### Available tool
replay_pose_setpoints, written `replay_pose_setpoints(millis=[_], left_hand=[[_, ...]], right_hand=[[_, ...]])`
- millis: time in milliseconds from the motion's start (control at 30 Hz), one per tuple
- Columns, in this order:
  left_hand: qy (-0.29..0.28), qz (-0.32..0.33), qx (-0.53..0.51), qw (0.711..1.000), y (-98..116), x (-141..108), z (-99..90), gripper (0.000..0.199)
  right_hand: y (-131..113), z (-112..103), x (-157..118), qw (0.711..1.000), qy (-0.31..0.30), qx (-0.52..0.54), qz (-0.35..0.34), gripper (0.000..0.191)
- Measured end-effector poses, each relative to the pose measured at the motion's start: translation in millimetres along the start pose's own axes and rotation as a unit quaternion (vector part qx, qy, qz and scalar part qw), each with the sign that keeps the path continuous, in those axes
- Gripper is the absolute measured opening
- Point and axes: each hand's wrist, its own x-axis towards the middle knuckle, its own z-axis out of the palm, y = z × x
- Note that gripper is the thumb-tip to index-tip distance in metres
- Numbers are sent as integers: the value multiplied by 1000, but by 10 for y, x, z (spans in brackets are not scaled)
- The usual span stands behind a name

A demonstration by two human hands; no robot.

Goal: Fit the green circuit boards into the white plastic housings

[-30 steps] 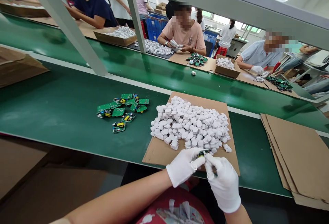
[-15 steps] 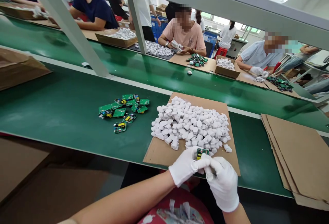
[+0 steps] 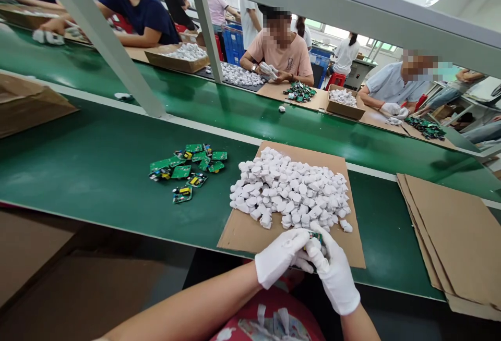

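Observation:
My left hand [image 3: 282,255] and my right hand [image 3: 331,269], both in white gloves, come together at the front edge of the cardboard sheet [image 3: 241,232]. Between their closed fingers sits a small green circuit board [image 3: 315,235], mostly covered by the gloves. Whether a white piece is also in my fingers, I cannot make out. Just beyond the hands lies a wide heap of small white plastic pieces [image 3: 291,187] on the cardboard. Left of it, several green circuit boards [image 3: 181,172] with yellow and black parts lie loose on the green table [image 3: 97,174].
Stacked cardboard sheets [image 3: 450,231] lie to the right, and a cardboard box [image 3: 31,104] stands at far left. A slanted grey post [image 3: 105,44] and a beam cross ahead. Behind the green conveyor belt [image 3: 235,104], co-workers handle white pieces and boards.
My right hand has turned and its fingers now wrap around the circuit board, hiding more of it. On the conveyor, the small white pieces have shifted left. A co-worker's hand at far left reaches onto the belt.

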Motion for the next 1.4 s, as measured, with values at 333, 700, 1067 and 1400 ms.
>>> replay_pose_setpoints(millis=[333,700,1067,1400], left_hand=[[6,-28,-29,999,54,-10,-46,37],[29,-15,10,999,6,-28,70,46],[46,2,22,999,0,-17,-55,37],[-47,-49,-108,992,-28,-18,-145,32]], right_hand=[[19,-76,2,993,-2,-26,-113,57],[-55,-28,24,889,151,-251,-353,30],[3,68,-38,990,28,70,-117,65],[104,-14,28,998,-5,48,-30,49]])
